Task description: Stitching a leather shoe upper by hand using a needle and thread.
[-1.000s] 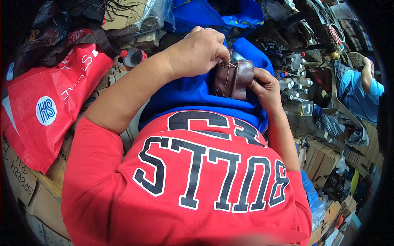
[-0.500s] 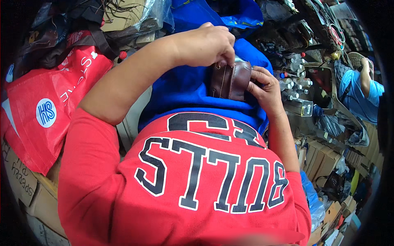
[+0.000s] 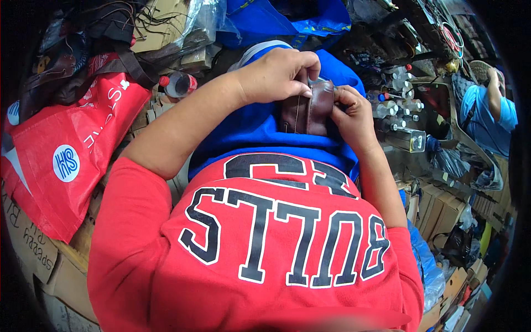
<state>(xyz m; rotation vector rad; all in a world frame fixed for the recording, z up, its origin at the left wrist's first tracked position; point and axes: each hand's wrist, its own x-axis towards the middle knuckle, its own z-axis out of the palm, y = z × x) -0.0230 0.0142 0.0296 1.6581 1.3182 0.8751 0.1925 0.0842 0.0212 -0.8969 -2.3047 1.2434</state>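
Note:
A dark brown leather piece (image 3: pixel 319 114), boxy like a small pouch or part of a shoe, rests over my lap on blue cloth (image 3: pixel 238 130). A thin pale cord or thread runs down its left part. My left hand (image 3: pixel 279 73) reaches over from the left, thumb and fingers pinched at the leather's top edge; whether they also hold the cord is hard to make out. At the leather's right edge, my right hand (image 3: pixel 352 115) grips it between thumb and curled fingers. The leather's underside is hidden.
A red bag (image 3: pixel 66 205) lies at the left above cardboard boxes (image 3: pixel 33 243). Beyond my lap is a blue plastic bag (image 3: pixel 265 22). Several clear bottles (image 3: pixel 401 105) stand at the right, and a person in a light blue shirt (image 3: pixel 487 122) sits farther off.
My left hand has come down and slightly left, its thumb now lying over the leather's top edge. My right hand keeps its hold. The view has shifted a little.

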